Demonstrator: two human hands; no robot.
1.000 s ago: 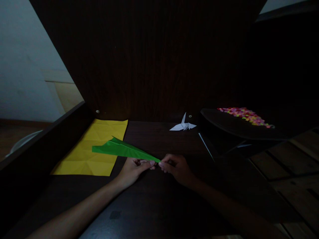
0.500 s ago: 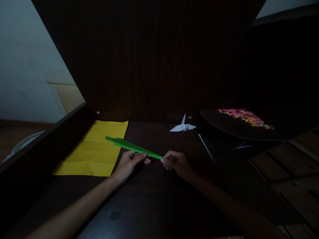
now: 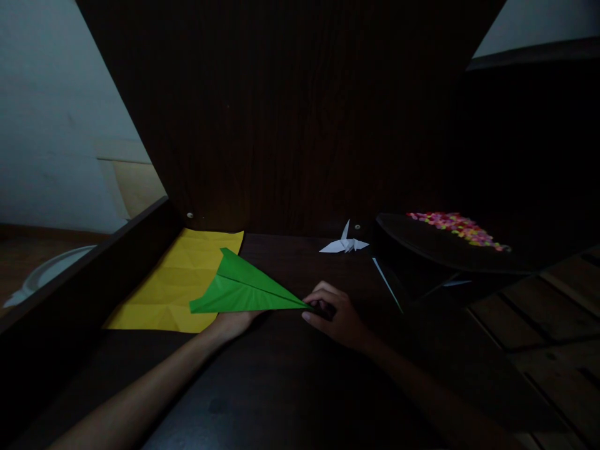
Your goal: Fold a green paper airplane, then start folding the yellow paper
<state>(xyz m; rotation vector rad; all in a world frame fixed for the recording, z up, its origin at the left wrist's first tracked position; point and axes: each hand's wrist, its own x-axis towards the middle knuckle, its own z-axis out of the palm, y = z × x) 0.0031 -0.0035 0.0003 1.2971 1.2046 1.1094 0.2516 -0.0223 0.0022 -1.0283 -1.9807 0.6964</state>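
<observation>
At plane (image 3: pixel 244 290) nose, right hand (image 3: pixel 335 315) pinching

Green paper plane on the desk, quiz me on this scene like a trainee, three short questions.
1. True or false: the plane overlaps the yellow sheet.
2. Which hand pinches the plane's tip? A left hand B right hand
3. Fill in: the white folded figure by the back wall is a ____.

Key: 1 true; 2 B; 3 crane.
</observation>
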